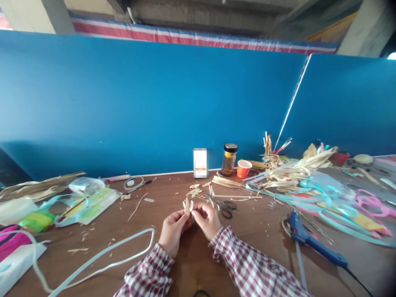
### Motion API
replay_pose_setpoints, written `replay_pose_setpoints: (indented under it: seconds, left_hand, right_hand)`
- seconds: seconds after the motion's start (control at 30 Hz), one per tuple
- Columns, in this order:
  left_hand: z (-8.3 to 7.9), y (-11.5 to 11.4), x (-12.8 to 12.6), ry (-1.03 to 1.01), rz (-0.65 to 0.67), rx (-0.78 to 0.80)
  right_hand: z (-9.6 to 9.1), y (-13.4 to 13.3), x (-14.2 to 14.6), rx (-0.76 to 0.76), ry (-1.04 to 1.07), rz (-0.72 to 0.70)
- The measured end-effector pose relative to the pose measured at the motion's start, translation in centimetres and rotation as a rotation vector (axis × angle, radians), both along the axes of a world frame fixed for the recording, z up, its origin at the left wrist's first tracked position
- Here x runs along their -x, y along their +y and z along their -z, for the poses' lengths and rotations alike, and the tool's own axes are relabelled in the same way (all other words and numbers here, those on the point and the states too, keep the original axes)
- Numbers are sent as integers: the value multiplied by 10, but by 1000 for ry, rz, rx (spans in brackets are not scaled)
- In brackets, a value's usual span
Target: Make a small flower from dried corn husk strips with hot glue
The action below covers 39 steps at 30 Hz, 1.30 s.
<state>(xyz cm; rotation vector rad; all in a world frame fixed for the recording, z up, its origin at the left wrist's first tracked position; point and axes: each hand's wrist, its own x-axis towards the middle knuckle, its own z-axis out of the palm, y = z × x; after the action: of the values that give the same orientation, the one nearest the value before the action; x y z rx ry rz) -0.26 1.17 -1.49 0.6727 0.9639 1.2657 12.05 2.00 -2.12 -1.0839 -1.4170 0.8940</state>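
Note:
Both hands meet over the brown table (pixel 247 231) near its middle. My left hand (pixel 173 229) and my right hand (pixel 208 218) pinch a small pale piece of dried straw or husk (pixel 187 205) between their fingertips, its pointed strips fanning upward. Both hands are closed on it. Black-handled scissors (pixel 225 205) lie just right of my right hand. Loose straw bits (pixel 194 191) are scattered behind the hands.
A blue glue gun (pixel 305 236) lies at right. An orange cup (pixel 243 168), a dark-lidded jar (pixel 229 159) and a small white box (pixel 200 162) stand at the back. Straw and coloured strips (pixel 309 181) pile at right, plastic packets (pixel 89 198) at left. A blue partition (pixel 148 107) closes the back.

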Motion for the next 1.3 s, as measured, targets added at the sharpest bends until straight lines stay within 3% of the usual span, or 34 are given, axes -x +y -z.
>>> replay_pose_setpoints:
  seconds: [0.67, 0.93, 1.3]
  left_hand:
    - [2, -1, -1, 20, 31, -26]
    - [0, 0, 0, 13, 28, -23]
    - [-3, -2, -1, 19, 29, -1]
  right_hand:
    - [-2, 1, -3, 24, -11, 25]
    - [-1, -1, -1, 90, 112, -70]
    - [0, 1, -1, 80, 56, -10]
